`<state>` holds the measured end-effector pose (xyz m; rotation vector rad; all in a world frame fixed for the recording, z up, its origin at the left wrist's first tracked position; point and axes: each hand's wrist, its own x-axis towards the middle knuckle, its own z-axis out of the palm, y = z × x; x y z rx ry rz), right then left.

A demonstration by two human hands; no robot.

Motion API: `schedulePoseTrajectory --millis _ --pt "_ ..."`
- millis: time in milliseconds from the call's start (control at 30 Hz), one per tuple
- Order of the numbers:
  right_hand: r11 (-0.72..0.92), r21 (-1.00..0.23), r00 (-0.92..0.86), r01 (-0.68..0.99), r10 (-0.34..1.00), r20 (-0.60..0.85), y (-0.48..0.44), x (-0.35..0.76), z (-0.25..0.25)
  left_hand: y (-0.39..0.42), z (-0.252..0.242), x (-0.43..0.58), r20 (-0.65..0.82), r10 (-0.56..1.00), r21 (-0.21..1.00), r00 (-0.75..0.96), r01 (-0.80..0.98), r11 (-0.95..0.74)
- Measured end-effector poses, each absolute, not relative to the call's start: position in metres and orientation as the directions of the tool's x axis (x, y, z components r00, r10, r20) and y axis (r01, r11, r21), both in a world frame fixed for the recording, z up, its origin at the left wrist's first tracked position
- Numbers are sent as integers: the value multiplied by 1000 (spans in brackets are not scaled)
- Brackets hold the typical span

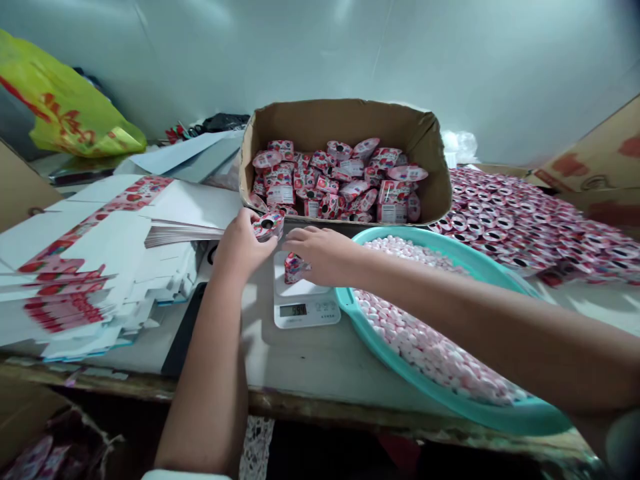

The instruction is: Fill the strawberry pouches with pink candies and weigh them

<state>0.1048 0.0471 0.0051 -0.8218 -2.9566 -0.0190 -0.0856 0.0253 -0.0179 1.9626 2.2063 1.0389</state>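
My left hand is closed around a small heart-shaped pink strawberry tin, held just above the table by the cardboard box. My right hand is over a small white digital scale, its fingers curled on a red and pink patterned container that rests on the scale pan. The scale display shows digits. The box behind holds many filled pink heart tins.
A teal basin of pink and white candies sits at right. Flat tin lids cover the table far right. Stacks of white printed cardboard sheets lie at left. A yellow-green bag sits back left. A black object lies by the scale.
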Motion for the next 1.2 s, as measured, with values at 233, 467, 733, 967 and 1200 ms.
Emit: schedulePoseTrajectory --millis 233,467,733,967,1200 --pt "819 -148 -815 554 570 101 54 105 16 26 -17 -81 390 895 470 -216 883 8" --pt "607 -432 -383 667 777 499 30 199 68 24 -14 -80 305 941 517 -147 855 -34" --pt "276 -904 41 327 951 305 63 258 2 29 -24 -63 152 987 531 43 839 -119" --pt "298 -910 46 289 945 325 64 262 0 35 -29 -59 81 993 462 89 879 -116" --pt "183 -977 31 109 982 187 72 264 -11 38 -33 -59 67 991 467 115 874 -133"
